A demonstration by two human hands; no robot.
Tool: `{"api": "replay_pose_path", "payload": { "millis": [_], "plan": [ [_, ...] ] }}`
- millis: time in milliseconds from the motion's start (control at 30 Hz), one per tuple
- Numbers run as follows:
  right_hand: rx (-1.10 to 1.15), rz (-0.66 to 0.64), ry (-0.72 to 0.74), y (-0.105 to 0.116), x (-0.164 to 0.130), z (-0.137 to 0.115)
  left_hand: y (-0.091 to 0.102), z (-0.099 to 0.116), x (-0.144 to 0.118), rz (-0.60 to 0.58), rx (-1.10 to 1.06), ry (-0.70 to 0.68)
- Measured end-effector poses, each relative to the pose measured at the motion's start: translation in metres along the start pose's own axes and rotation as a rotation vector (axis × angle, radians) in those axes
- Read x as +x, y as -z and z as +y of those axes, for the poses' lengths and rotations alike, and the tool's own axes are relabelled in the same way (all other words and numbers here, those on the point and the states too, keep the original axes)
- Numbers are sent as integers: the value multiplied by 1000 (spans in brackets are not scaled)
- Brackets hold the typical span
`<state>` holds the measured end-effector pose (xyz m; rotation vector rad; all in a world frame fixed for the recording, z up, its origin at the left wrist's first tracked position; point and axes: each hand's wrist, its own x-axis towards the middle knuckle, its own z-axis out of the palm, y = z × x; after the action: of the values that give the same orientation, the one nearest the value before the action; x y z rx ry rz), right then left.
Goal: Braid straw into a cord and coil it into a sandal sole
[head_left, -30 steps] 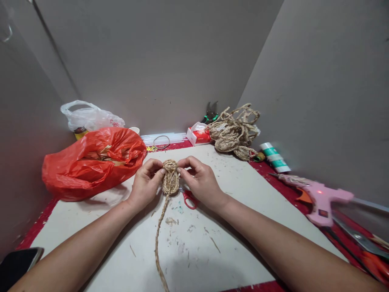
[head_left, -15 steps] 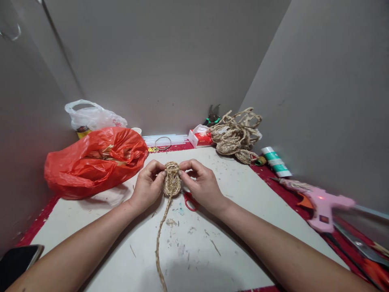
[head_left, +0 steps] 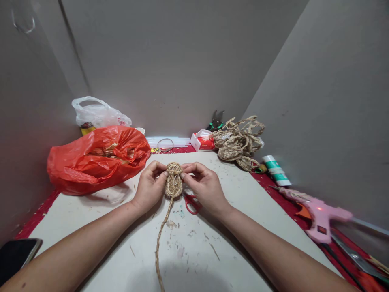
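A small oval piece of coiled, braided straw cord is held up in the middle, over the white board. My left hand pinches its left edge near the top between thumb and fingers. On the opposite edge, my right hand pinches it the same way. From its lower end a braided tail runs down the board toward me. Red-handled scissors lie beside my right hand, their blades mostly hidden.
A red plastic bag of straw sits at left, a phone nearer me. Braided cord is heaped at back right by a tissue box. A pink glue gun and larger scissors lie along the right edge.
The view has shifted and tilted slightly. Both hands keep their pinch on the coiled cord piece, which looks almost unchanged in position over the board.
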<state>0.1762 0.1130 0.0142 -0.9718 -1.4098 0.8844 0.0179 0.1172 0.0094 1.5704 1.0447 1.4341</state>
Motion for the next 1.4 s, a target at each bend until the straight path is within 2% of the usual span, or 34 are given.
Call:
{"api": "replay_pose_path", "payload": {
  "millis": [300,467,833,1000,1133,1267,1400],
  "plan": [
    [-34,1,42,-1,-2,1,-1,-3,-3,24,-36,3],
    [-26,0,16,-1,-2,-1,-3,-2,-4,21,-67,3],
    [-53,4,49,-5,-5,-4,-4,1,-2,57,-100,74],
    [-27,30,-38,-5,-3,-3,-5,1,-2,48,-159,152],
    [-13,40,-169,-2,1,5,-5,-2,-1,1,-190,236],
    [30,-5,-308,2,5,13,-5,-5,0,-55,-241,343],
    [49,-26,-307,5,7,13,-4,-1,0,-98,-322,437]
  ]
}}
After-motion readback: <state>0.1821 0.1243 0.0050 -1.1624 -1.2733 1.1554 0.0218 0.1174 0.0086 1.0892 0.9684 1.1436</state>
